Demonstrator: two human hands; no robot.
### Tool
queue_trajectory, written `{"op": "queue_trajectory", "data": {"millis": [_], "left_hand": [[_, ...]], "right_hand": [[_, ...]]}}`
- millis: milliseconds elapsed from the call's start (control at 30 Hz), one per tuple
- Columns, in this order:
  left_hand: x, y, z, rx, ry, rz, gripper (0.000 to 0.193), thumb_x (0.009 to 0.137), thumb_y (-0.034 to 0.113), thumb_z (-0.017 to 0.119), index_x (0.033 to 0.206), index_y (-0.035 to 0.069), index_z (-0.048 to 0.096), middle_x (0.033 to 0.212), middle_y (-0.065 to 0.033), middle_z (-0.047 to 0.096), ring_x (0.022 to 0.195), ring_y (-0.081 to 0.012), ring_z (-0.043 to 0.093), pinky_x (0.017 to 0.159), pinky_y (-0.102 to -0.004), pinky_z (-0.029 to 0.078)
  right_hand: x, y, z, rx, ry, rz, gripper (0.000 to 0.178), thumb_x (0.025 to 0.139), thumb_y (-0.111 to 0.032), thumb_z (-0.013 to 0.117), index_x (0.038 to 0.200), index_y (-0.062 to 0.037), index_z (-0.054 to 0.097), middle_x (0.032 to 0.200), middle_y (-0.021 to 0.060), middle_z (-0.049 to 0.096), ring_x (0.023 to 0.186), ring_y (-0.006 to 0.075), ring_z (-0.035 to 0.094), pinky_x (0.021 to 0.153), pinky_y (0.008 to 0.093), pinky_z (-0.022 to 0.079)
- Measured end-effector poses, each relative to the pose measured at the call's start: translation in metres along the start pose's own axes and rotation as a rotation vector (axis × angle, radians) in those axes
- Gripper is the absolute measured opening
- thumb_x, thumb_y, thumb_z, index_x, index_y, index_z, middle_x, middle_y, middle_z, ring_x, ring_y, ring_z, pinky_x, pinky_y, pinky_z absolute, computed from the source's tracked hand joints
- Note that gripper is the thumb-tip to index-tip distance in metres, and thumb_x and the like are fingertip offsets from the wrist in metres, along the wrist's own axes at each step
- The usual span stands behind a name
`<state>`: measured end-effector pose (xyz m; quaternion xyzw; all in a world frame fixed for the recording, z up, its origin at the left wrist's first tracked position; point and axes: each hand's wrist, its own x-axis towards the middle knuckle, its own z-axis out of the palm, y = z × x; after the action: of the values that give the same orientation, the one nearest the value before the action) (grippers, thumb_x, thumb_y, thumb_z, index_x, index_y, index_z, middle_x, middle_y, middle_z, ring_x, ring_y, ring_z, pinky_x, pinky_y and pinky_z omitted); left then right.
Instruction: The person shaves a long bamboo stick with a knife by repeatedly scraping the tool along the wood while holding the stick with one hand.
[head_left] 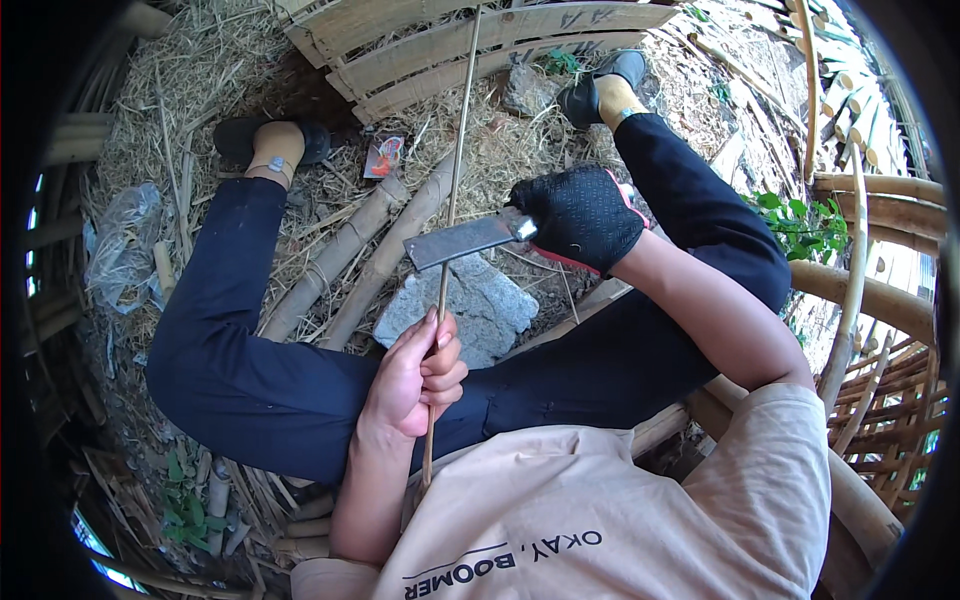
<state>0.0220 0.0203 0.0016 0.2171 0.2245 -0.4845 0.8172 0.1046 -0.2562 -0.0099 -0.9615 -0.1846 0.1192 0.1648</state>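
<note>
your left hand (415, 375), bare, was closed around the thin stick (462, 130), which ran between your legs from near your shirt (600, 490) up past the wooden slats (550, 22); your right hand (580, 220), in a black glove, was wrapped about the handle end of the flat metal blade (460, 240), though most of that grip was hidden; the blade lay across the stick above your left hand, over the grey stone (465, 305); the stick was already one long, narrow piece; the blade work seemed under way, not finished; you could not tell how much length was done or left, as cut marks were too small to see.
</note>
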Motion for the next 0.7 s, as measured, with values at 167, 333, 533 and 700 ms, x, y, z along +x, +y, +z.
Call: {"op": "queue_trajectory", "data": {"millis": [167,333,533,700], "left_hand": [[0.002,-0.004,-0.002,-0.002,-0.024,-0.012,0.031,0.112,0.036,0.033,0.091,0.015,0.042,0.058,0.0072,0.026,0.046,-0.0027,0.021,0.037,-0.0190,0.019],[0.001,-0.004,0.001,0.054,0.012,0.012,0.031,0.112,0.034,0.033,0.091,0.014,0.043,0.058,0.0072,0.026,0.046,-0.0028,0.021,0.037,-0.0191,0.019],[0.000,-0.005,0.003,0.067,0.019,0.001,0.030,0.112,0.033,0.033,0.092,0.014,0.043,0.058,0.0074,0.026,0.046,-0.0027,0.020,0.037,-0.0192,0.018],[-0.004,-0.004,0.000,0.025,-0.017,0.016,0.030,0.112,0.032,0.033,0.091,0.013,0.044,0.058,0.0072,0.026,0.046,-0.0026,0.021,0.037,-0.0193,0.019]], "right_hand": [[0.012,0.020,-0.011,-0.098,0.036,0.117,0.014,0.081,-0.021,0.064,0.090,-0.0150,0.073,0.075,0.0142,0.071,0.073,0.0344,0.072,0.067,0.0469,0.056],[0.020,0.027,-0.019,-0.119,0.072,0.215,0.016,0.083,-0.023,0.061,0.091,-0.0149,0.074,0.076,0.0144,0.071,0.074,0.0337,0.072,0.067,0.0471,0.056],[0.024,0.052,-0.020,-0.128,0.163,0.304,0.020,0.089,-0.032,0.065,0.092,-0.0137,0.073,0.077,0.0157,0.070,0.076,0.0368,0.070,0.068,0.0465,0.056],[0.017,0.069,-0.033,-0.101,0.279,0.329,0.026,0.089,-0.039,0.066,0.097,-0.0149,0.074,0.081,0.0158,0.071,0.077,0.0370,0.070,0.068,0.0460,0.055]]}}
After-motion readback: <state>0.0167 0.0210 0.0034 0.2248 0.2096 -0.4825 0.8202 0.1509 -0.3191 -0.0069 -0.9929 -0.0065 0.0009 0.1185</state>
